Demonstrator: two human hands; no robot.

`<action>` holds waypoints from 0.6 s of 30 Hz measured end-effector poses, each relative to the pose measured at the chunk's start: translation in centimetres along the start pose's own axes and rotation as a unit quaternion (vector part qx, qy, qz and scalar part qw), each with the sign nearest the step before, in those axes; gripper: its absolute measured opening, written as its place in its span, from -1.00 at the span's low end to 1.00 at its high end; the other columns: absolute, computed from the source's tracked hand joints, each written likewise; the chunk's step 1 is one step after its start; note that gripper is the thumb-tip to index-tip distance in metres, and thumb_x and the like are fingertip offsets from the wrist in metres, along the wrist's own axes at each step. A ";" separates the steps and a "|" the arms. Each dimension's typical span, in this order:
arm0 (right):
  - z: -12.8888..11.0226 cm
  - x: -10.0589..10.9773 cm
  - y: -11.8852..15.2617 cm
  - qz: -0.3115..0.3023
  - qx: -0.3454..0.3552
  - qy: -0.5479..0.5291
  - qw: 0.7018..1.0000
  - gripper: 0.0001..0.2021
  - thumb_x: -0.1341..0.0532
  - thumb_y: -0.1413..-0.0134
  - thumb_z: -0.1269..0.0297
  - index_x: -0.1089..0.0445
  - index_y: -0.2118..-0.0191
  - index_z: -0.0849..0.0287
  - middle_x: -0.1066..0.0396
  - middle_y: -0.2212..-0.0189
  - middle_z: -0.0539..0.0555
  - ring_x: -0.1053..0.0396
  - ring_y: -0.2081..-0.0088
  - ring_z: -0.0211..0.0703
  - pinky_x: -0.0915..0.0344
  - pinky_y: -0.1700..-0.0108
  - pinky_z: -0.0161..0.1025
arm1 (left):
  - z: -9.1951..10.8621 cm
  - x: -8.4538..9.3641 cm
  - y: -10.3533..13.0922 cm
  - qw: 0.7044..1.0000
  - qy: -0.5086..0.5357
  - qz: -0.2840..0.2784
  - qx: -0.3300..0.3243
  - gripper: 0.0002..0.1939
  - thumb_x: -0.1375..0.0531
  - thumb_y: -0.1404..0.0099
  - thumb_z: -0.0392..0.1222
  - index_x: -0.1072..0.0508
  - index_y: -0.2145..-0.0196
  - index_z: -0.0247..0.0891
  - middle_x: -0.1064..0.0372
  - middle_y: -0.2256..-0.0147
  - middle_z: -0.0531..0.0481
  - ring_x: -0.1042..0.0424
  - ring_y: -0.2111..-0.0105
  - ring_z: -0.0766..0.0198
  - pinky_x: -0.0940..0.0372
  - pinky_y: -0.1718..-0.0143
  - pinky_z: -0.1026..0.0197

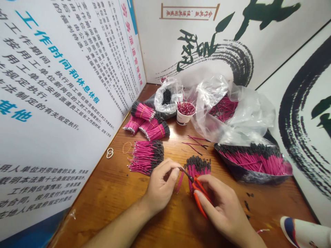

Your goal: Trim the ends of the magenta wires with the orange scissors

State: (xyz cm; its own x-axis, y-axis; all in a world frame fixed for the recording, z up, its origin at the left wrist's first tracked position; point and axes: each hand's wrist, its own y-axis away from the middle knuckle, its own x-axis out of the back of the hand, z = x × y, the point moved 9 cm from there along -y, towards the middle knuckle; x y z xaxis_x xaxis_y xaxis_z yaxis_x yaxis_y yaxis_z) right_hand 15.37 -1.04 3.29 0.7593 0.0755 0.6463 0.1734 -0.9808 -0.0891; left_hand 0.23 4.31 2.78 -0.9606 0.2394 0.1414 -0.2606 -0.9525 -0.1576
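Pliers (196, 184) with orange handles are held in the right hand (224, 206), its fingers partly hiding them. Their tips reach the left hand (160, 189), thumb and forefinger pinched together, whatever is between them hard to make out. Wires (199, 163) lie just beyond, partly covered. A cup (302, 231) is cut off lower right; bare table (169, 224) shows between the forearms.
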 end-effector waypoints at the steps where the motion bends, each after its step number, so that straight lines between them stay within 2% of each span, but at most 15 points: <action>1: -0.1 0.0 0.0 0.001 0.004 0.003 1.000 -0.89 -0.16 -0.26 0.26 -0.37 0.15 0.13 -0.46 0.41 0.02 -0.41 0.43 -0.18 -0.32 0.37 -0.28 | 0.0 0.0 0.0 1.000 0.000 -0.001 0.000 -0.77 -0.07 -0.45 -0.22 -0.47 0.31 -0.30 -0.32 0.39 0.03 -0.31 0.35 0.34 -0.18 0.29 0.30; 9: -1.1 0.7 -0.3 0.002 0.040 0.028 0.999 -0.93 -0.18 -0.25 0.29 -0.37 0.19 0.13 -0.40 0.50 -0.04 -0.34 0.49 -0.24 -0.26 0.44 -0.33 | -0.2 0.0 0.0 1.000 0.007 -0.016 0.008 -0.77 -0.07 -0.44 -0.20 -0.48 0.31 -0.29 -0.33 0.39 0.02 -0.32 0.34 0.31 -0.18 0.27 0.28; 18: -0.6 0.7 0.0 0.011 0.031 0.026 0.999 -0.89 -0.16 -0.28 0.24 -0.37 0.16 0.12 -0.45 0.42 0.01 -0.39 0.45 -0.20 -0.29 0.40 -0.30 | -0.5 -0.2 -0.3 0.996 0.061 -0.019 0.065 -0.77 -0.10 -0.39 -0.17 -0.46 0.37 -0.30 -0.32 0.42 0.02 -0.28 0.38 0.30 -0.17 0.29 0.27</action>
State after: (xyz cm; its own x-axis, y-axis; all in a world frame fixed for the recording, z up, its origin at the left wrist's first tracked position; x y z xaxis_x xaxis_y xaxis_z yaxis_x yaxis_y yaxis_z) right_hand 15.54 -1.11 4.25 0.7294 0.0428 0.6827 0.1974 -0.9688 -0.1501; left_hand 0.40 4.62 2.29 -0.9572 0.2884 0.0246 -0.2890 -0.9570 -0.0254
